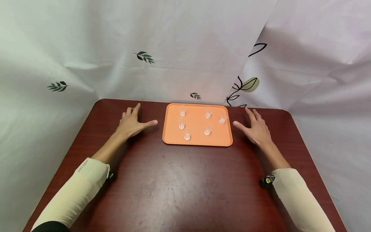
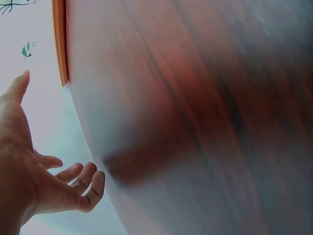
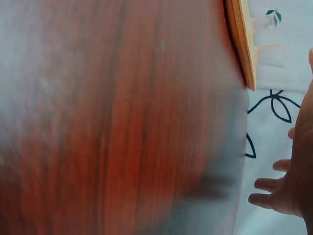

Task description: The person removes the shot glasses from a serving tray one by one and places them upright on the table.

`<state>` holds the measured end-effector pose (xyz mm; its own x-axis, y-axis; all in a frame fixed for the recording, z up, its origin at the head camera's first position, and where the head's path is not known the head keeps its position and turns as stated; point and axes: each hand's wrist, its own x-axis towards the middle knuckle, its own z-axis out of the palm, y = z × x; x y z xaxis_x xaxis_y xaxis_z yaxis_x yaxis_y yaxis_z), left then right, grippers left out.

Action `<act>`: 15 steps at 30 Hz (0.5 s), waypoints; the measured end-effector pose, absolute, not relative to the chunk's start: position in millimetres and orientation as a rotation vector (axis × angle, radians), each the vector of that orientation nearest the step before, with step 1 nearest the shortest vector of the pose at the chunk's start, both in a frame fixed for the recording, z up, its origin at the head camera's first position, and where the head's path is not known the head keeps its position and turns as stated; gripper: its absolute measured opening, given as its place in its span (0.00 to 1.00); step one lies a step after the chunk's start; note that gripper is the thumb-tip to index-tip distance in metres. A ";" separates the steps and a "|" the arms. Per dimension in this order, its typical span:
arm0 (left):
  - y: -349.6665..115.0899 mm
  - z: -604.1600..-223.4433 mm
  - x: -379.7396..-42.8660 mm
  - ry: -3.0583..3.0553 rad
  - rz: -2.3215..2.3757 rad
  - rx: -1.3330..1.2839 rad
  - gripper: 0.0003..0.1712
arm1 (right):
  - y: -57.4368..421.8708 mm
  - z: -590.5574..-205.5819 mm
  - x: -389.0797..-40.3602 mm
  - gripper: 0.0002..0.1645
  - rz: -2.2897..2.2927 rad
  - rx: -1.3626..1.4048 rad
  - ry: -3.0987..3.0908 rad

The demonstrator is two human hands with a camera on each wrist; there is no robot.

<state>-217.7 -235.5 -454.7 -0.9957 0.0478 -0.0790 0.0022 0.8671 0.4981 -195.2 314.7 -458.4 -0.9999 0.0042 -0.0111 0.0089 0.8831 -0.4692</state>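
Observation:
An orange tray (image 1: 197,140) lies near the far edge of the table, with several small clear plastic cups (image 1: 207,129) standing on it in a left and a right group. My left hand (image 1: 131,125) is held just left of the tray, thumb stretched toward it and fingers spread, holding nothing. On the other side, my right hand (image 1: 257,129) has its thumb pointing at the tray's right edge, apart from it, and is likewise empty. Both wrist views show the tray's edge (image 2: 59,44) beyond the loosely bent fingers of the left hand and past the right hand (image 3: 288,181).
The dark red-brown wooden table (image 1: 179,187) reaches from the tray toward the person. A white curtain (image 1: 174,38) with leaf prints hangs right behind the table's far edge and along both sides. Each forearm wears a pale sleeve (image 1: 87,177) with a dark device at the wrist.

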 end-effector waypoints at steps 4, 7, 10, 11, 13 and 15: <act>-232.6 -453.5 -217.4 2.906 0.832 0.044 0.82 | 309.6 -459.8 -193.7 0.65 -0.795 0.000 3.023; -230.9 -452.2 -217.7 2.882 0.853 0.048 0.82 | 306.4 -459.9 -193.4 0.66 -0.819 0.005 3.011; -229.5 -450.6 -218.3 2.873 0.868 0.043 0.81 | 302.7 -459.1 -193.2 0.69 -0.819 0.015 3.000; -229.0 -450.1 -218.4 2.869 0.873 0.043 0.81 | 301.3 -458.7 -193.2 0.69 -0.815 0.019 2.995; -228.0 -449.5 -218.7 2.858 0.889 0.045 0.81 | 298.8 -458.1 -193.2 0.71 -0.810 0.028 2.982; -227.0 -449.6 -219.0 2.841 0.913 0.045 0.81 | 296.5 -457.7 -193.5 0.71 -0.810 0.033 2.970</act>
<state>-219.0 -227.0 -449.6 -0.9873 0.0762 -0.1396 -0.0194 0.8136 0.5812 -193.5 296.5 -457.7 -0.9978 0.0044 -0.0662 0.0374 0.8615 -0.5064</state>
